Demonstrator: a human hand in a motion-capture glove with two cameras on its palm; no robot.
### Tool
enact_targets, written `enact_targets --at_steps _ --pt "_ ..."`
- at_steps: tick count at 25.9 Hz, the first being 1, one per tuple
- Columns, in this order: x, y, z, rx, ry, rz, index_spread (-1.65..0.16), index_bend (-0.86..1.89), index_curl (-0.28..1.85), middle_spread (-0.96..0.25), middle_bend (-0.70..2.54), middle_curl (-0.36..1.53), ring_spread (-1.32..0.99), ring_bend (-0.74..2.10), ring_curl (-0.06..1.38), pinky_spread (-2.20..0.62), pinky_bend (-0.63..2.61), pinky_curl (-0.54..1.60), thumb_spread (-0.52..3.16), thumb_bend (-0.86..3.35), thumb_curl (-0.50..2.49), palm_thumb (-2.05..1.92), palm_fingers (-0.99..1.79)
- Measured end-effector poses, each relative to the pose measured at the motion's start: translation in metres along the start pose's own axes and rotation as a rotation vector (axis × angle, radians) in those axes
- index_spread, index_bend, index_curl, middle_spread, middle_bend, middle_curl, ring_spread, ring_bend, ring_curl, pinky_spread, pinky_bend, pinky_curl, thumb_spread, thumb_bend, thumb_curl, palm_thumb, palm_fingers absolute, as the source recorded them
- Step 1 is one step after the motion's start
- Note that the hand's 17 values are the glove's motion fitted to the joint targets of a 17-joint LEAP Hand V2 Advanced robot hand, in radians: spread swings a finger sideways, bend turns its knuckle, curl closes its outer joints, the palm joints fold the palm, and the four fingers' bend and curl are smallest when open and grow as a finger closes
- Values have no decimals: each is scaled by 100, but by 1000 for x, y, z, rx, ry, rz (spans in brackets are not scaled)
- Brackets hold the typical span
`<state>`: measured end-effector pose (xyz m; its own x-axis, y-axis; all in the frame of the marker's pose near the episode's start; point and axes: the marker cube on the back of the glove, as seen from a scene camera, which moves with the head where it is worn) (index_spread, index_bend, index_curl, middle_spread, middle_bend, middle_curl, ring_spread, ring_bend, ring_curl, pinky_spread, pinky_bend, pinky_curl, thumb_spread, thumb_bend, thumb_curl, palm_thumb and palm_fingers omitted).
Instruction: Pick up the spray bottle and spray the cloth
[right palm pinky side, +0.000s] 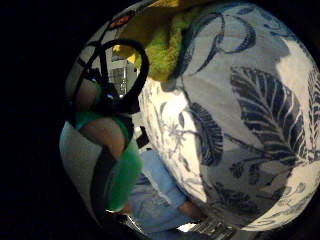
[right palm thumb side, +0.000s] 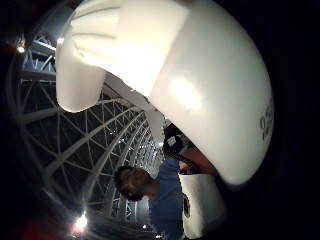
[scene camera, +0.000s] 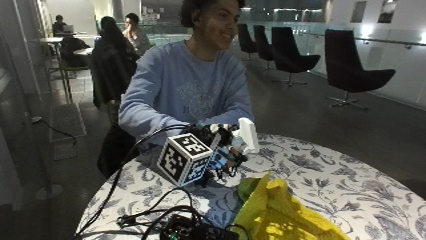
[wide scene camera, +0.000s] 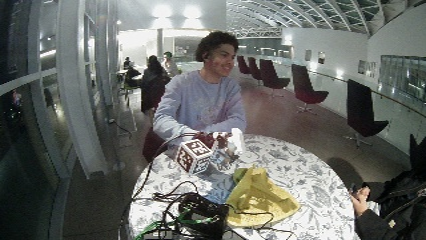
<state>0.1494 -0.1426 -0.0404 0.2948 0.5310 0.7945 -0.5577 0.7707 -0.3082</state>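
Right hand (scene camera: 223, 145) mostly hid behind marker; finger grip unclear. Spray bottle (scene camera: 247, 135) lower body hidden. Cloth (scene camera: 283, 212) cut off by frame edge.

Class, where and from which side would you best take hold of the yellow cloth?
Pinch the raised fold at the top of the cloth, coming from above. It lies crumpled in a heap on the table, so that peak stands clear, while its edges lie flat against the tabletop.

You've got the white spray bottle (scene camera: 247, 135) upright, lifted above the worktop (scene camera: 333, 175), its nozzle toward the cloth (scene camera: 283, 212). The yellow cloth lies crumpled on the worktop, just beside the bottle.
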Motion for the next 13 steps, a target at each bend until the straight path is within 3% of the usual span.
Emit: enact_targets --at_steps 13 --pt "-1 5 4 -31 -20 77 -19 6 16 -3 32 47 1 67 41 13 45 38 84 -2 62 90 102"
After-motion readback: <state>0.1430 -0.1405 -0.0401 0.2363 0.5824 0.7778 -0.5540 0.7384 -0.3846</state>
